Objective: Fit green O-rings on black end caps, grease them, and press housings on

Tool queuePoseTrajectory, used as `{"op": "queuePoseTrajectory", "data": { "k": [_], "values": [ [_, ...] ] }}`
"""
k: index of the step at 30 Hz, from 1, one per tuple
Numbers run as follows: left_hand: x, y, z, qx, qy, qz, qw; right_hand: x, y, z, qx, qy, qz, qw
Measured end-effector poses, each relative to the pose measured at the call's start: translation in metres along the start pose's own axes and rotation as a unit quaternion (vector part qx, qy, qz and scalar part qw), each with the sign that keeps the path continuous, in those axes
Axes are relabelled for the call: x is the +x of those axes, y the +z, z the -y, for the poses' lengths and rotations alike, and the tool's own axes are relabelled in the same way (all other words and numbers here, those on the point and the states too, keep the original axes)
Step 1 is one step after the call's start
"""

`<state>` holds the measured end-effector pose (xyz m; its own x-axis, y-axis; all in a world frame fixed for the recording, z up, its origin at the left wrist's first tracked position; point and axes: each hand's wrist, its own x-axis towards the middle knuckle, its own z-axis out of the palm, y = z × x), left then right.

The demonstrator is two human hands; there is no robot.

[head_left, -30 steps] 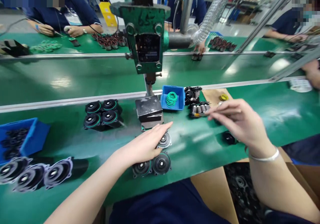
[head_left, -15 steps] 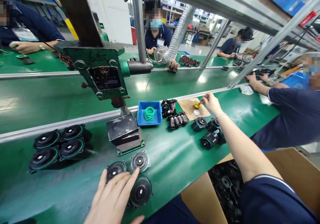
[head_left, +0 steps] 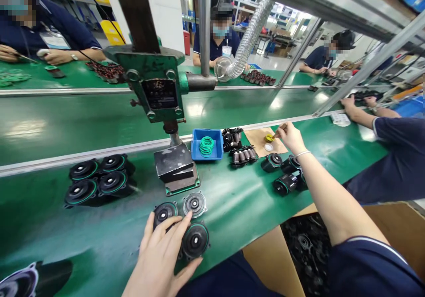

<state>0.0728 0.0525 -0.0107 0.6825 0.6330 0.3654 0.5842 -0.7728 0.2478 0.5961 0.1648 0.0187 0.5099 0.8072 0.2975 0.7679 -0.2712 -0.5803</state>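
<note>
My left hand [head_left: 162,252] rests with its fingers spread over a group of round black motor housings at the bottom centre. Around its fingertips are a housing with a green ring [head_left: 195,240], a paler-topped one [head_left: 194,204] and another ringed one [head_left: 164,214]. Further right, my right hand [head_left: 289,136] pinches a thin brownish stick [head_left: 278,132], its tip at a small yellow pot [head_left: 269,138]. The pot and a white lid [head_left: 268,147] lie on brown paper [head_left: 255,142]. Just below my right hand stand several black housings [head_left: 272,161].
A green press [head_left: 159,89] stands over metal blocks [head_left: 174,164]. Beside it, a blue tray [head_left: 207,156] holds green rings, next to dark rotors [head_left: 244,156]. More ringed housings [head_left: 99,179] stand left. A carton [head_left: 275,261] with black parts is at lower right. People work across and to the right.
The view has shifted left, so the bench items appear further right. Another housing now shows at the lower left corner. Both hands keep nearly the same places among the parts.
</note>
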Motion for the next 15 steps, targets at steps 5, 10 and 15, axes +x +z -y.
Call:
{"op": "queuePoseTrajectory", "data": {
  "k": [5,10,15],
  "values": [
    [0.002,-0.004,-0.004,-0.027,-0.012,-0.011,1.0,-0.008,-0.001,0.014,0.01,-0.027,0.028,0.999],
    [-0.001,-0.006,-0.011,-0.074,-0.052,-0.016,0.996,-0.038,-0.02,0.067,0.083,-0.063,0.019,0.994],
    [-0.004,-0.005,-0.011,-0.122,-0.079,-0.014,0.989,-0.134,-0.024,0.152,0.333,-0.136,0.169,0.918]
  ]
}}
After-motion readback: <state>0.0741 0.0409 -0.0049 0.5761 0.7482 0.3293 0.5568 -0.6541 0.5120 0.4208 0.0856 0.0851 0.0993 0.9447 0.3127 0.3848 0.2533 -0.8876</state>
